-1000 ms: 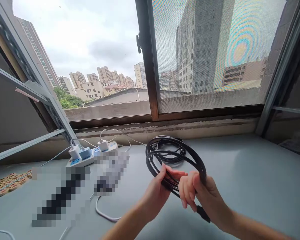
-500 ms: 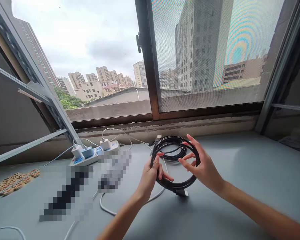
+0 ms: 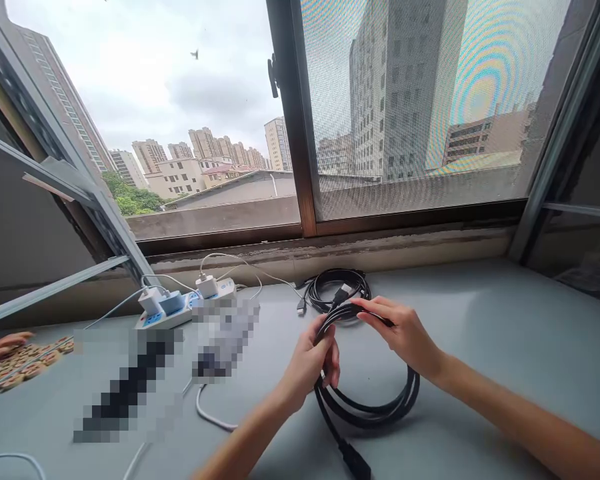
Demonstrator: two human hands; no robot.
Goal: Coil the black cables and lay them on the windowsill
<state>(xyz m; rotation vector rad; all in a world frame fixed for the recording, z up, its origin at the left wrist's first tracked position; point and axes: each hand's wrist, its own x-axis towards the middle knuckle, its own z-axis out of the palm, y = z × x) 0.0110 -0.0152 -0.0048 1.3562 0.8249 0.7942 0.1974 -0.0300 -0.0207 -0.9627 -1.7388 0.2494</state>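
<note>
A coiled black cable (image 3: 375, 407) hangs low over the grey table (image 3: 505, 347). My left hand (image 3: 310, 363) is closed around the coil's left side. My right hand (image 3: 405, 333) pinches the coil's top strand, fingers pressed together. One plug end (image 3: 341, 293) sticks up behind my hands and another plug (image 3: 356, 461) trails toward the front edge. A second black cable coil (image 3: 336, 285) lies flat on the table just behind.
A white power strip (image 3: 180, 308) with chargers and white cords sits at the left. Blurred-out items lie in front of it. Another person's hand (image 3: 0, 347) rests on a patterned mat (image 3: 15, 367) at far left. The window frame (image 3: 300, 167) rises behind.
The coil has been tipped from upright to nearly flat and lowered to the table. My right hand moved from an open touch to a pinch on the top strand.
</note>
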